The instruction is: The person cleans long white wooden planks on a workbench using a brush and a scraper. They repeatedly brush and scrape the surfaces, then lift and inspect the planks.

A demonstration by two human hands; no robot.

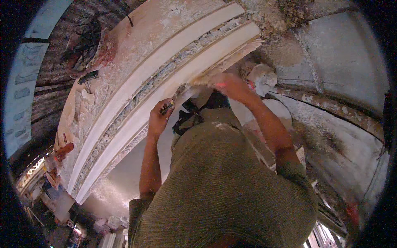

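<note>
A long white plaster moulding [165,78] with two smooth bands and a rough grey channel between them lies on a dusty workbench [136,37]. My left hand [160,118] grips a small dark-handled tool [173,101] against the moulding's near edge. My right hand [225,84] is pressed flat on the near band close to the moulding's end, fingers together. My green ribbed shirt [223,186] fills the lower middle.
A crumpled white lump [262,76] lies just beyond my right hand. Dark tools [87,76] rest on the bench's far left. A stained concrete floor [339,66] spreads to the right. Cluttered containers and an orange object [62,151] sit at lower left.
</note>
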